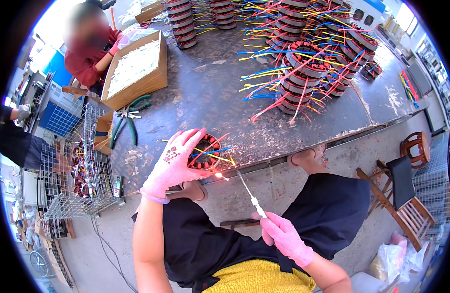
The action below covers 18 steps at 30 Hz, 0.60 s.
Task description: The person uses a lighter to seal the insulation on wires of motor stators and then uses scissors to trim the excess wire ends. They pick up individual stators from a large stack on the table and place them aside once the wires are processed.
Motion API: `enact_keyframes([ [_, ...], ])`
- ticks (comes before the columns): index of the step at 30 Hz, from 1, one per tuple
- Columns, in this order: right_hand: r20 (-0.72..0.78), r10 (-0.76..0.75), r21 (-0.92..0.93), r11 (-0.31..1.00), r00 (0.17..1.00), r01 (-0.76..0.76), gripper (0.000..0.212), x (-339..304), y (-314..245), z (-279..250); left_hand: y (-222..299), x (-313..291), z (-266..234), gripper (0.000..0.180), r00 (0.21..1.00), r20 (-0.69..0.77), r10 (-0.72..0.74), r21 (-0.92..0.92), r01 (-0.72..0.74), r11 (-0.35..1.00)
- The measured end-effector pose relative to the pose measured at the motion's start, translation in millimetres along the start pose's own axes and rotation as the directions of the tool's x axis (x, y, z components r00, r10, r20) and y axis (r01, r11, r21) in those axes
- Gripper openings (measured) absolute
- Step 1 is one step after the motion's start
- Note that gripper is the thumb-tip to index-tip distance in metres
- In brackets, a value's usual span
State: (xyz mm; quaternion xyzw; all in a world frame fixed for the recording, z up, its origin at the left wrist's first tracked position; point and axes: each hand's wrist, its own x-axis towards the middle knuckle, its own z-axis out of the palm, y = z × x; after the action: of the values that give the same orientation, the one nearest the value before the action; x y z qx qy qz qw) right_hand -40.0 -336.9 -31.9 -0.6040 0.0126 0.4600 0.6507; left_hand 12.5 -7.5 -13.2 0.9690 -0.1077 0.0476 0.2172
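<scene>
My left hand point(173, 158), in a pink work glove, is wrapped round a motor stator point(204, 152) at the table's front edge. Red coils line the stator's ring, and red, blue and yellow leads stick out of it. In my right hand point(287, 238), also gloved in pink, is a slim tool point(254, 200) with a white handle and a long thin metal shaft. The shaft points up and left, its tip close to the end of a yellow lead point(232, 161). A small bright orange glow point(221, 176) shows just below the stator; its source is unclear.
Stacked stators point(303, 78) with loose leads fill the table's far right. Green-handled pliers point(123, 122) and a cardboard box point(159, 73) of white pieces lie left. A wire basket point(95, 195) stands beside the table, a wooden chair point(401, 205) at right. A person in red point(88, 61) sits across.
</scene>
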Motion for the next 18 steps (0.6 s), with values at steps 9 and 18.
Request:
enact_keyframes([
  [9, 0.004, -0.026, 0.02, 0.999, 1.0, 0.026, 0.039, 2.5, 0.2, 0.2, 4.5, 1.7, -3.5, 0.099, 0.999, 0.031, -0.027, -0.003, 0.027, 1.0],
  [18, 0.021, -0.021, 0.123, 0.992, 1.0, 0.018, 0.039, 1.5, -4.4, 6.4, 10.9, 2.5, -7.6, 0.098, 0.996, 0.049, -0.078, 0.019, 0.077, 0.997],
])
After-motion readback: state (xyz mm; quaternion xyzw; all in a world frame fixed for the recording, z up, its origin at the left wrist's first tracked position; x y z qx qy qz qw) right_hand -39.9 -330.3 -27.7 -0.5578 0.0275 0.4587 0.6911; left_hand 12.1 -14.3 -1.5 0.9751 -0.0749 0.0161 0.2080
